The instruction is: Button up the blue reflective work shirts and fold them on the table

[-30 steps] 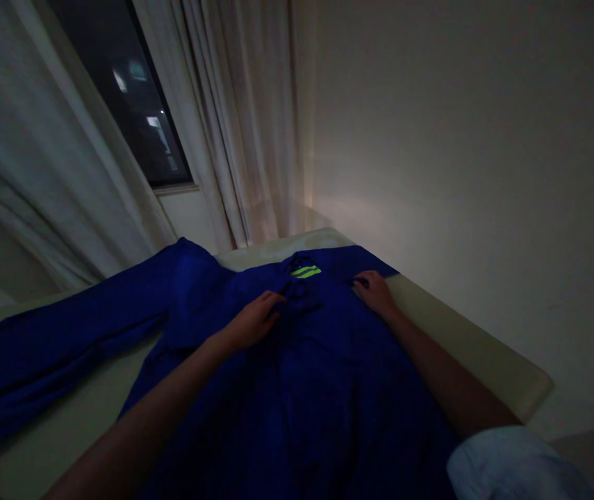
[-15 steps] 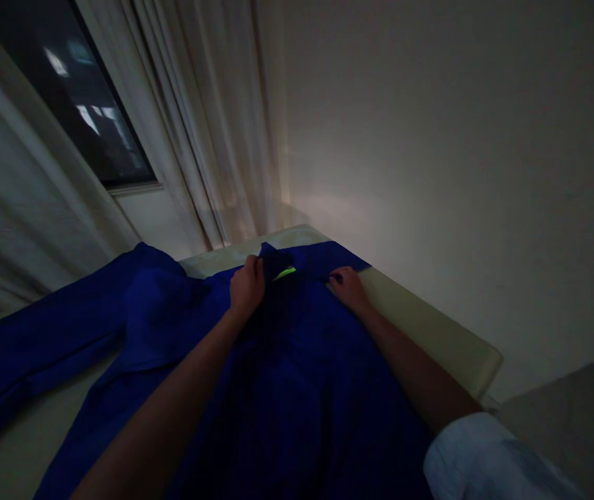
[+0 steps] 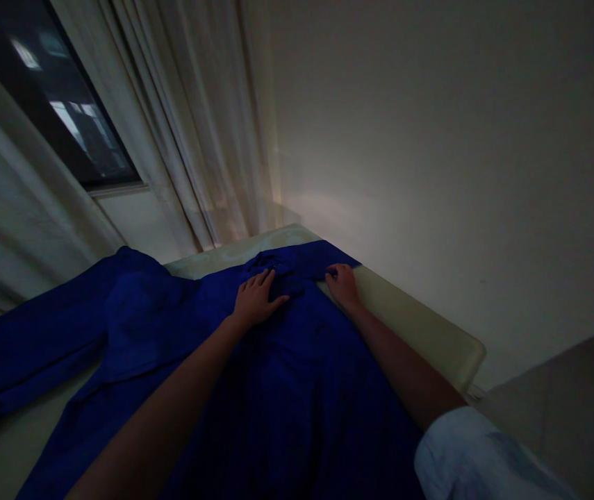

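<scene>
A dim warm glow is pooling on the wall (image 3: 328,208) past the table's (image 3: 422,333) far corner. Reflections are glinting in the dark window (image 3: 67,132), and everything is stretching toward the edges.

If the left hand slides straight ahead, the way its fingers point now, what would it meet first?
Most likely the bunched fold of the blue garment, just ahead of the left hand. Beyond it come the table edge and the curtain, but depth is unclear.
</scene>
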`<control>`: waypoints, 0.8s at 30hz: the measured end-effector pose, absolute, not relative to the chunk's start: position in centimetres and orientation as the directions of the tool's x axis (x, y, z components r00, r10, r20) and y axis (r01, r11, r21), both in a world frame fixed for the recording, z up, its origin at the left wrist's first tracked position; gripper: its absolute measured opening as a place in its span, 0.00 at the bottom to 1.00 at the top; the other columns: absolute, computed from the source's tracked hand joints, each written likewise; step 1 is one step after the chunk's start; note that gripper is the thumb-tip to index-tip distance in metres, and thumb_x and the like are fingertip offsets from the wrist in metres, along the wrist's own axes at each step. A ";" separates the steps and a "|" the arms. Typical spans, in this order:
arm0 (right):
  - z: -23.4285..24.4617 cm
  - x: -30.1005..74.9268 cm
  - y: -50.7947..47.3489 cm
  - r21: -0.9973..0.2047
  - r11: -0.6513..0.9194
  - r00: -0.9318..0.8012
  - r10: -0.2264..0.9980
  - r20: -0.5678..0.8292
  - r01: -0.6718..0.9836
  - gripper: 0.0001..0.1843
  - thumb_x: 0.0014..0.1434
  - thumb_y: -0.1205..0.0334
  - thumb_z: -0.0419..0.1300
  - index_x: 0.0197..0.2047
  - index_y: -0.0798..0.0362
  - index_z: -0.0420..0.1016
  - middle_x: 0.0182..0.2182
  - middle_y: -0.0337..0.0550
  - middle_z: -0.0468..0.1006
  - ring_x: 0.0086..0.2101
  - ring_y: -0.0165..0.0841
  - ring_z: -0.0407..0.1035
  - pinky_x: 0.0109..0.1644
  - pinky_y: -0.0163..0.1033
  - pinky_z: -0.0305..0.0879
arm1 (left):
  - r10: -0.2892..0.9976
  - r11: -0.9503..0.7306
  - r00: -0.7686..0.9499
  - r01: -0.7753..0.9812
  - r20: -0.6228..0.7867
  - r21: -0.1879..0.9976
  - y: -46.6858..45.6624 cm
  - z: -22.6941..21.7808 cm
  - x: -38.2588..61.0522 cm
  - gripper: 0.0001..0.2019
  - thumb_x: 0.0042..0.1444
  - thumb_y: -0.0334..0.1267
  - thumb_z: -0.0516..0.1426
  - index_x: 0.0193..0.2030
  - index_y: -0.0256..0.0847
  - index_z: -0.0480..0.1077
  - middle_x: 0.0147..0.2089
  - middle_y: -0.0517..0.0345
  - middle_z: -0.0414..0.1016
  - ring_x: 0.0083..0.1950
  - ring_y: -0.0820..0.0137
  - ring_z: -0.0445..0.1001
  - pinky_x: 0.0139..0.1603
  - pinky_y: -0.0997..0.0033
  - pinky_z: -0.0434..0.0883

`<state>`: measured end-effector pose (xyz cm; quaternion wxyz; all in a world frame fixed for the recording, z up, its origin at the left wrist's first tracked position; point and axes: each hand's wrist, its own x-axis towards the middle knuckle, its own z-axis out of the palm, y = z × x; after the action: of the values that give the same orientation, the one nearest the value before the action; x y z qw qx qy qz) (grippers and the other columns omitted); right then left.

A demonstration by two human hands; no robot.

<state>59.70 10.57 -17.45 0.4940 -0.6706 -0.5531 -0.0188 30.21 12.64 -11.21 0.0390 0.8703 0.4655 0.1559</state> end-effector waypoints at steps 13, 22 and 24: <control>-17.2 60.0 10.4 -0.682 0.116 0.403 0.730 0.551 0.722 0.09 0.58 0.63 0.59 0.41 0.52 0.79 0.43 0.51 0.76 0.45 0.42 0.72 0.54 0.49 0.74 | 0.855 -0.515 0.474 0.827 0.212 0.227 16.0 -8.7 32.2 0.25 0.74 0.48 0.45 0.73 0.43 0.62 0.69 0.45 0.72 0.68 0.58 0.71 0.69 0.54 0.66; -16.7 60.6 10.6 -0.682 -0.034 0.553 0.615 0.562 0.731 0.18 0.56 0.60 0.59 0.49 0.53 0.78 0.41 0.50 0.75 0.48 0.46 0.69 0.61 0.53 0.66 | 0.944 -0.165 0.150 0.986 0.295 0.026 12.5 -9.7 14.3 0.36 0.70 0.57 0.43 0.76 0.35 0.58 0.79 0.36 0.54 0.78 0.43 0.54 0.75 0.33 0.50; -16.3 60.1 10.4 -0.647 -0.065 0.528 0.643 0.555 0.759 0.19 0.57 0.59 0.59 0.51 0.54 0.78 0.41 0.52 0.76 0.48 0.47 0.69 0.61 0.55 0.65 | 0.974 -0.086 0.081 0.996 0.213 0.014 12.2 -10.4 9.7 0.37 0.70 0.57 0.43 0.77 0.33 0.57 0.78 0.34 0.54 0.78 0.44 0.54 0.75 0.33 0.51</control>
<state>60.14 10.37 -16.29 0.4849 -0.7272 -0.4821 -0.0601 9.71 12.21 -10.42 -0.0673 0.7322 0.6726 0.0836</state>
